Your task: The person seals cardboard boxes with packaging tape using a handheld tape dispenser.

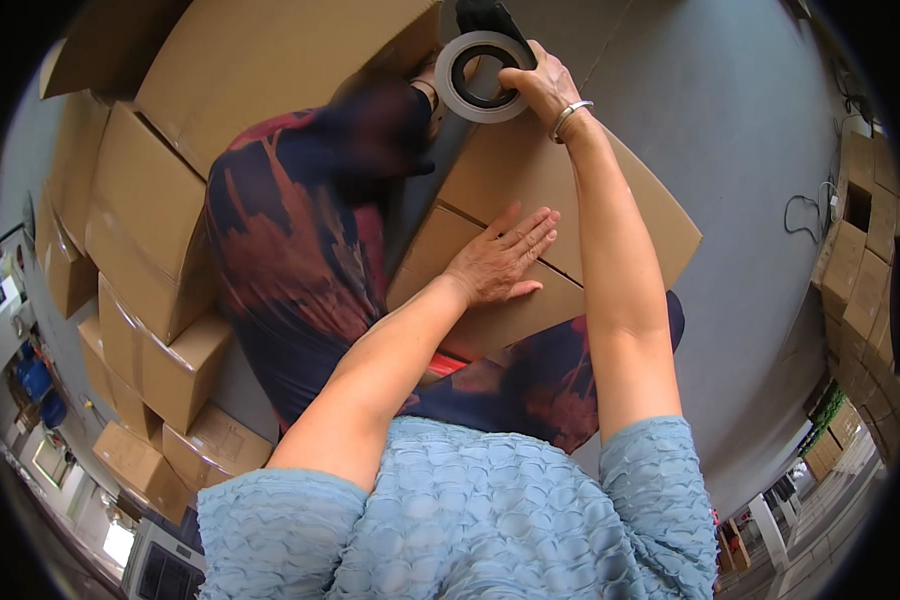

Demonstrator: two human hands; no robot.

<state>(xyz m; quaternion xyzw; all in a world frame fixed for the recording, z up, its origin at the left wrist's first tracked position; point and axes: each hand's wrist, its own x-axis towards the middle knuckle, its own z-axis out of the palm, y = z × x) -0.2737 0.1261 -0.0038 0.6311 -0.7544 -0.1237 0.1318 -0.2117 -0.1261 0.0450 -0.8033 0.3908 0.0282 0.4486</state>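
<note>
The left hand [500, 262] lies palm down on the cardboard box [510, 172], its fingers pointing right and slightly away, stretched out with small gaps, the thumb standing apart on the near side; its forearm slants in from the near left. The right arm reaches almost straight toward the far side, elbow only slightly bent, and the right hand [542, 88] clutches the tape dispenser [495, 18], thumb hooked over the rim of its roll, the other fingers mostly hidden. The dispenser is at the far edge of the box; whether it touches the cardboard cannot be told. Its pale, smooth tape roll [445, 82] forms a broad ring around a dark core, beside a black body. The box sits before the person, matt brown, with straight-cut flaps meeting along a narrow dark seam under the left hand. A shiny metal bracelet [569, 118] circles the right wrist. The light blue top [490, 510] is puckered into scale-like ruffles. Brown taped cartons [145, 225] stand stacked at left on a smooth grey floor [740, 190].
</note>
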